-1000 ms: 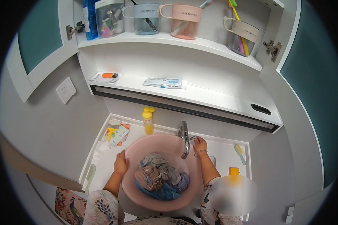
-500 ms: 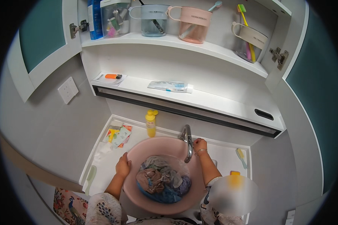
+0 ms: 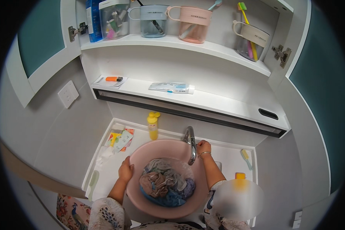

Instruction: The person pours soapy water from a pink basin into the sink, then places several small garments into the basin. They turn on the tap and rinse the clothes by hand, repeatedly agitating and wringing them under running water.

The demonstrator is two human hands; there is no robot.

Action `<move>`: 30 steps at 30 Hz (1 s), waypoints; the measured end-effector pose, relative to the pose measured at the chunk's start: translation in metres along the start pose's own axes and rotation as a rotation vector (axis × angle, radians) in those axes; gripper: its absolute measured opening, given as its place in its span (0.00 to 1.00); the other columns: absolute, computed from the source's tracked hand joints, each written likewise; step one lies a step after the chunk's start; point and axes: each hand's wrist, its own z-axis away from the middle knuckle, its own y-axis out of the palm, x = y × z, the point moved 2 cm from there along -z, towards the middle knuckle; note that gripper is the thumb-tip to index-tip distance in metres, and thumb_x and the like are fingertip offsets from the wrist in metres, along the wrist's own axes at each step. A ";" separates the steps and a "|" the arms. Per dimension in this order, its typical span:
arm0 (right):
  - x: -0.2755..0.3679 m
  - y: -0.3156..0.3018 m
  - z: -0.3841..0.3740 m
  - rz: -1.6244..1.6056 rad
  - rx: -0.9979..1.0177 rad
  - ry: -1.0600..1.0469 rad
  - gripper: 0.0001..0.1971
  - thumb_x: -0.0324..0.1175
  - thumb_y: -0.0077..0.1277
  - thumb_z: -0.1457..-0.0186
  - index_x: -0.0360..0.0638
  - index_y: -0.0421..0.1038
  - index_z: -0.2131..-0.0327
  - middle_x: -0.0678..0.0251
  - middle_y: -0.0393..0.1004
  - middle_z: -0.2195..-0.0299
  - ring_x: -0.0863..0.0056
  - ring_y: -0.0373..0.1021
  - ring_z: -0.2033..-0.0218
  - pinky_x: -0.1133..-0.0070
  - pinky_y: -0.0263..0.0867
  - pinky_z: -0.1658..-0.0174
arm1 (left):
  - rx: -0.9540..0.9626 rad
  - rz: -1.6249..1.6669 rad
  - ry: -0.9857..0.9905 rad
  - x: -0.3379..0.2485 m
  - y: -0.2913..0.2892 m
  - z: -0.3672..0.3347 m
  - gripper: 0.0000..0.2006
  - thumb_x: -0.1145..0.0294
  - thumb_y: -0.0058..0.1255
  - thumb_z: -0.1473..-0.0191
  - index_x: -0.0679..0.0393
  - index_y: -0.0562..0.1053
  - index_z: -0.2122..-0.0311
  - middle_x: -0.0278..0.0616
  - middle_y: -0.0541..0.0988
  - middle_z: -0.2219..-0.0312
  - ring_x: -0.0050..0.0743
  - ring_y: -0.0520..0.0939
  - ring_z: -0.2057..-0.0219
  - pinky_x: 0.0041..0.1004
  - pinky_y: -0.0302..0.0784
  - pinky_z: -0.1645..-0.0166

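Note:
A pink basin (image 3: 136, 191) stands on the white washstand under the chrome faucet (image 3: 192, 147). A wet heap of cloth (image 3: 163, 184) in brown, grey, blue and purple lies in it, with bubbly water along its far right side. My left hand (image 3: 125, 170) grips the basin's left rim, thumb over the edge. Beside the faucet, my right hand (image 3: 204, 147), with a bracelet at the wrist, has its fingers closed on the faucet's side handle, which they mostly cover. The spout hangs over the basin's far right part.
Behind the basin stands a yellow bottle (image 3: 153, 125); packets (image 3: 122, 140) lie to its left. A brush (image 3: 246, 159) and an orange-yellow item (image 3: 240, 176) are at right. Above, a ledge holds a toothpaste tube (image 3: 171, 87) and orange lighter (image 3: 114, 79). Open cabinet doors (image 3: 42, 46) flank the shelves.
The view has shifted slightly. Both hands keep their places on the basin rim and at the faucet, and the cloth heap looks nearly the same.

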 end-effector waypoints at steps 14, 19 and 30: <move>-0.001 0.002 0.005 0.066 -0.024 0.089 0.01 0.26 0.51 0.62 0.41 0.70 0.79 0.55 0.74 0.75 0.58 0.71 0.71 0.70 0.67 0.64 | -0.018 -0.016 0.027 0.004 0.002 -0.001 0.27 0.68 0.49 0.52 0.55 0.58 0.46 0.54 0.72 0.59 0.53 0.74 0.59 0.41 0.70 0.56; -0.001 -0.002 0.003 0.111 0.041 0.102 0.04 0.27 0.50 0.60 0.41 0.71 0.75 0.55 0.74 0.73 0.57 0.71 0.68 0.70 0.67 0.63 | -0.026 -0.001 0.060 0.006 0.006 -0.002 0.27 0.68 0.49 0.52 0.55 0.58 0.46 0.55 0.72 0.60 0.54 0.74 0.60 0.42 0.71 0.57; -0.032 -0.054 0.102 0.075 0.174 -0.083 0.28 0.38 0.54 0.57 0.40 0.61 0.50 0.46 0.67 0.57 0.53 0.66 0.55 0.69 0.63 0.52 | -0.008 0.002 0.066 0.016 0.014 -0.006 0.28 0.69 0.50 0.53 0.56 0.58 0.46 0.57 0.70 0.59 0.55 0.74 0.59 0.42 0.71 0.56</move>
